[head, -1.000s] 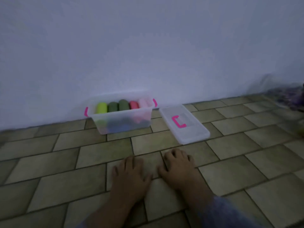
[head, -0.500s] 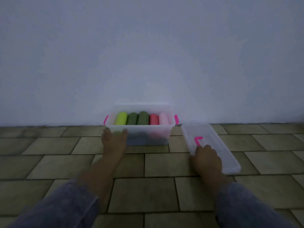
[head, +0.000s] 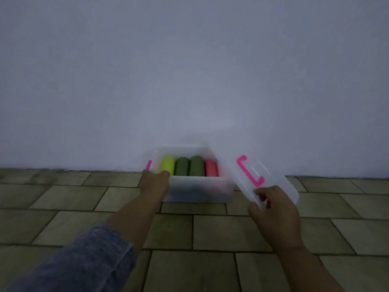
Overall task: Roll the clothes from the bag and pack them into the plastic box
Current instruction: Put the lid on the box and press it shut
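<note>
A clear plastic box (head: 200, 188) with pink side clips stands on the tiled floor against the wall. Inside lie rolled clothes side by side: a yellow roll (head: 168, 166), two green rolls (head: 190, 167) and a red roll (head: 211, 170). My left hand (head: 154, 182) grips the box's front left corner. My right hand (head: 271, 209) holds the clear lid (head: 267, 180) with its pink handle, lifted off the floor and tilted, its far end over the box's right side, hiding whatever lies there.
A plain white wall (head: 189, 81) rises directly behind the box. Olive-brown floor tiles (head: 210, 232) stretch to both sides and toward me. No bag is in view.
My right hand has picked the lid up from the floor and swung it left over the box's right end. My left hand stays at the box's front left corner.
</note>
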